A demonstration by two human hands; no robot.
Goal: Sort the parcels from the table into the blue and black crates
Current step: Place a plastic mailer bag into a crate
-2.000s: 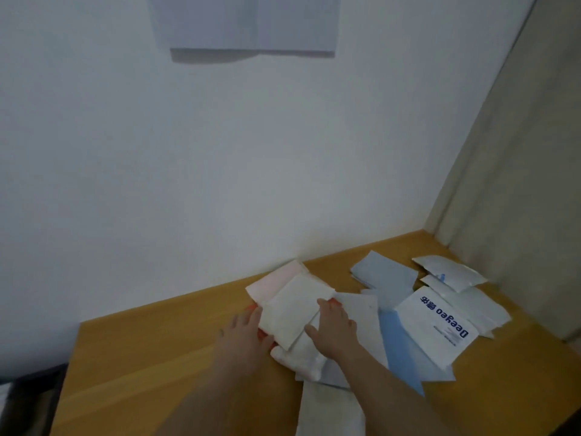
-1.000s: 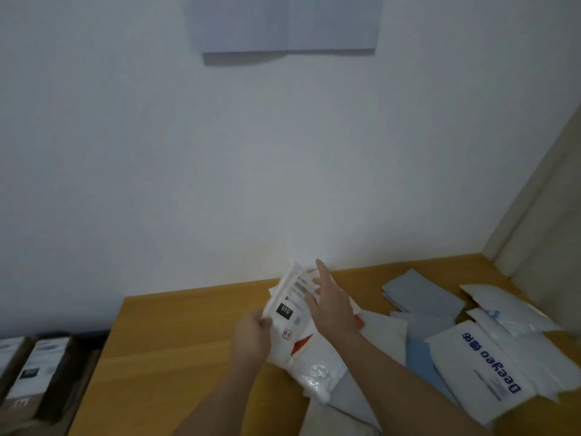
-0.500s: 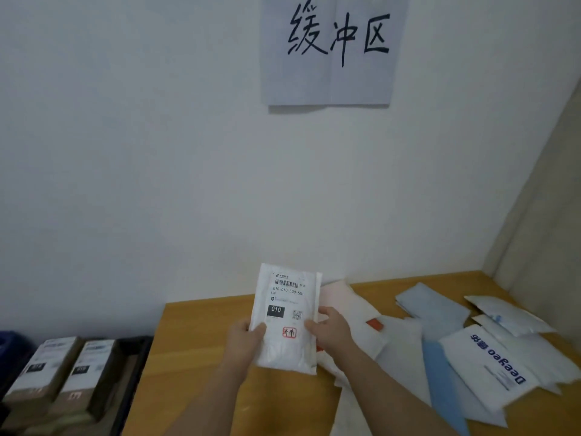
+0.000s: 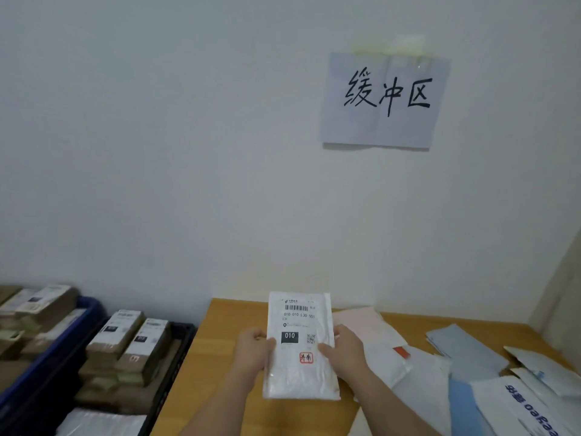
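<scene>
Both hands, left hand (image 4: 253, 352) and right hand (image 4: 345, 352), grip one white parcel (image 4: 300, 347); crates (image 4: 176, 366) to their left already hold boxes, many parcels (image 4: 465, 350) remain to their right on the bench (image 4: 213, 350).

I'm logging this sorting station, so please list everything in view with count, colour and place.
held parcel: one, white with printed label, upright above the table
table: one, wooden, centre to right
loose parcels: several, white, pink and blue, strewn on the table's right part
blue crate: one, far left, holds brown boxes
black crate: one, beside the table, holds brown boxes
paper sign: one, white with black handwriting, on the wall
curtain: beige, right edge
left hand: grips the parcel's left edge
right hand: grips its right edge
</scene>
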